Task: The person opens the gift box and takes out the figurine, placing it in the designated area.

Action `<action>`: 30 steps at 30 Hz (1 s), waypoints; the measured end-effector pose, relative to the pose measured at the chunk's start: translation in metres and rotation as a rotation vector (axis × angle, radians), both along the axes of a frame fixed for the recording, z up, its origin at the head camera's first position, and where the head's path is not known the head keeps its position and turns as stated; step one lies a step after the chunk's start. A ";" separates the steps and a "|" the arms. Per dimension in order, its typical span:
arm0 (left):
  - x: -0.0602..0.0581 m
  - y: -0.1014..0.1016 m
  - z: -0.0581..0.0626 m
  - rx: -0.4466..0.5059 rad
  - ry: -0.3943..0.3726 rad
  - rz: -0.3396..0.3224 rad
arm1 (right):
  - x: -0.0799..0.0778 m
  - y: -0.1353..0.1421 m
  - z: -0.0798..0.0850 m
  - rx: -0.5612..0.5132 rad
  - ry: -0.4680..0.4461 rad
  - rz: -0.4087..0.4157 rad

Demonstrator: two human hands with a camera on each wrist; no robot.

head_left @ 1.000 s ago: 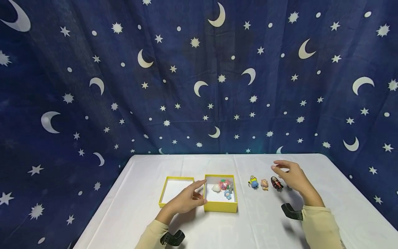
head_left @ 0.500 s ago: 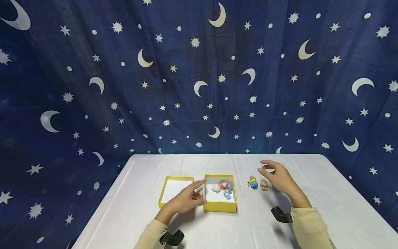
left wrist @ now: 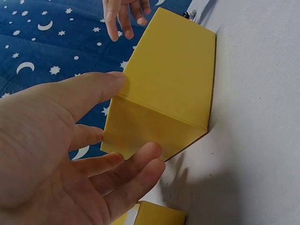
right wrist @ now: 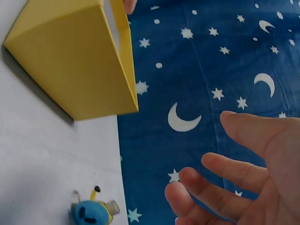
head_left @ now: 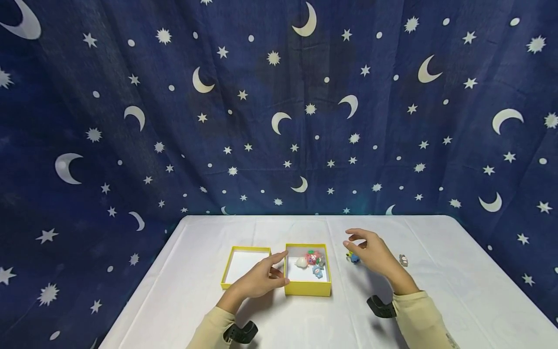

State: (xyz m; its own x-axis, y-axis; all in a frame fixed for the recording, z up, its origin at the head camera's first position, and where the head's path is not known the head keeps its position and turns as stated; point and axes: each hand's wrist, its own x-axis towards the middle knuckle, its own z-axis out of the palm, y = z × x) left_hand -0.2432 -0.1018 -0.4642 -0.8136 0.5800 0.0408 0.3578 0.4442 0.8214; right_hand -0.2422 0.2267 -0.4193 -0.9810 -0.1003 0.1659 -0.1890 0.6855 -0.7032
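Left hand: low centre of the head view, reaching up and right from a beige sleeve; palm turned towards the yellow box, fingers spread and gently bent, thumb at the box edge, gripping nothing.
Right hand: right of centre, forearm slanting up and left, wrist raised off the white tablecloth; thumb and fingers well parted, nothing between them.
Minion figurine: lower left of the right wrist view, on the cloth, apart from the fingertips; partly covered by the right hand in the head view.
Box contents: white figurine, pink figurine and blue figurine.
Yellow-rimmed lid: left of the box, behind the left hand.
Grey figurine: on the cloth, right of the right wrist.
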 end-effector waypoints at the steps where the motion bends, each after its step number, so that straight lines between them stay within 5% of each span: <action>1: 0.000 0.000 0.000 -0.001 0.003 -0.001 | -0.001 -0.002 -0.001 -0.004 0.007 0.008; 13: -0.002 0.001 0.003 -0.006 0.012 -0.008 | -0.005 -0.027 -0.016 -0.060 0.100 0.203; 30: -0.002 0.001 0.002 -0.005 0.001 -0.008 | 0.002 -0.059 -0.022 -0.061 0.005 0.349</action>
State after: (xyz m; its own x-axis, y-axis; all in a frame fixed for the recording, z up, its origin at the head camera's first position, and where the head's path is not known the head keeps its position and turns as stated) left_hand -0.2450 -0.1009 -0.4627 -0.8087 0.5869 0.0388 0.3627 0.4456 0.8185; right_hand -0.2405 0.1673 -0.4414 -0.8887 -0.4190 0.1863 -0.4077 0.5362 -0.7391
